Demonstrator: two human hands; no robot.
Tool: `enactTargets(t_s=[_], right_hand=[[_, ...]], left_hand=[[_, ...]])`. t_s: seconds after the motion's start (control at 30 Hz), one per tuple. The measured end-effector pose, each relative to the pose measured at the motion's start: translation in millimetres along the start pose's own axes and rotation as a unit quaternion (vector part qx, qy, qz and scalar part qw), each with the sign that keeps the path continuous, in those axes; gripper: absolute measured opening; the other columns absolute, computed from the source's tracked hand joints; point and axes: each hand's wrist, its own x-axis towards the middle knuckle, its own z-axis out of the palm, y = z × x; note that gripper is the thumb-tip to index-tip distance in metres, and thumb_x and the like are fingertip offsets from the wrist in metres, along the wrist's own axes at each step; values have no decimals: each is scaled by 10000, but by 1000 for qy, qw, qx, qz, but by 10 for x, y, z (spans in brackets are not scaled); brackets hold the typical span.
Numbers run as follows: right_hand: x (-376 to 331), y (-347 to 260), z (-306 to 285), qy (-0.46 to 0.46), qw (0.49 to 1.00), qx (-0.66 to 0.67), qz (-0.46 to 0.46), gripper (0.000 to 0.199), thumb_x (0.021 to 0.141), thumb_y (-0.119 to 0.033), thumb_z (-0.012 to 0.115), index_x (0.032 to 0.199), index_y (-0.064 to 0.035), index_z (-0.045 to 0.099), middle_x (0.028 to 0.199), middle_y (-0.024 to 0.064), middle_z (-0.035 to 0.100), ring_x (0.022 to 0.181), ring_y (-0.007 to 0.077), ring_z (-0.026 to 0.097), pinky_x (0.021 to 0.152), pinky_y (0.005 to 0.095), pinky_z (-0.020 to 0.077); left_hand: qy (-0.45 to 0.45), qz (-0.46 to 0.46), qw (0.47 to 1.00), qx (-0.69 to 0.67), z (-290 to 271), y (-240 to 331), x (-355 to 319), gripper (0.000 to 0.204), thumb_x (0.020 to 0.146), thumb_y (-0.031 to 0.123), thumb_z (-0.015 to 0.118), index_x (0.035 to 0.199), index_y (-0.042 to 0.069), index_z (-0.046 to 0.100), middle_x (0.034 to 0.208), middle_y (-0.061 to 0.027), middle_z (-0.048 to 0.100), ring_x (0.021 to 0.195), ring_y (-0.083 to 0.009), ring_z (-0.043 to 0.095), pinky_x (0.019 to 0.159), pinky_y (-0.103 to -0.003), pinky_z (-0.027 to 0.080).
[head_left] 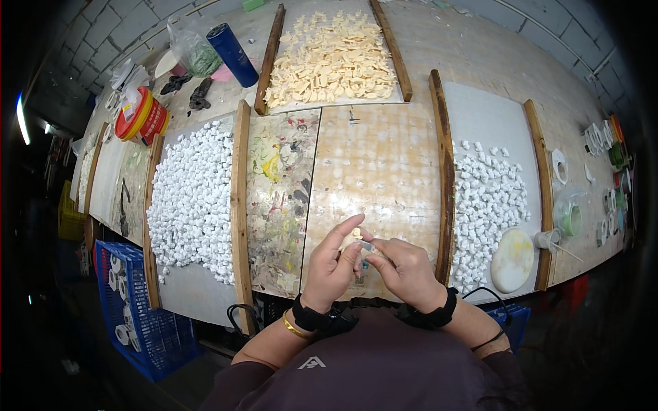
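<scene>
My two hands meet in front of my chest, over the near edge of the work table. My left hand (329,268) is closed, thumb and fingers pinching a small cream-coloured moulded piece (356,234). Close against it, my right hand (407,268) is also closed, its thumb and forefinger around a small greyish piece (368,247) that touches or nearly touches the cream one. Fingers cover most of both, so the grey piece's kind cannot be told. Beyond my hands, many similar cream-coloured pieces (332,65) lie spread on a board.
Small white pieces cover a board on the left (192,198) and one on the right (488,205), between wooden strips (442,178). A round whitish disc (513,260) lies at right. Farther back stand a blue tumbler (233,56) and a red-yellow bucket (142,118). A blue crate (140,315) sits lower left.
</scene>
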Motion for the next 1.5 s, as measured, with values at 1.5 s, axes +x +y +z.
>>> enactTargets(t_s=[1.5], right_hand=[[14, 44, 34, -118, 989, 42, 79, 324, 956, -258, 433, 1154, -36, 562, 940, 185, 651, 823, 367, 626, 692, 451, 491]], left_hand=[[26, -51, 983, -175, 3, 14, 4, 546, 884, -56, 407, 1418, -20, 298, 1226, -130, 519, 730, -71, 492, 586, -201, 435]])
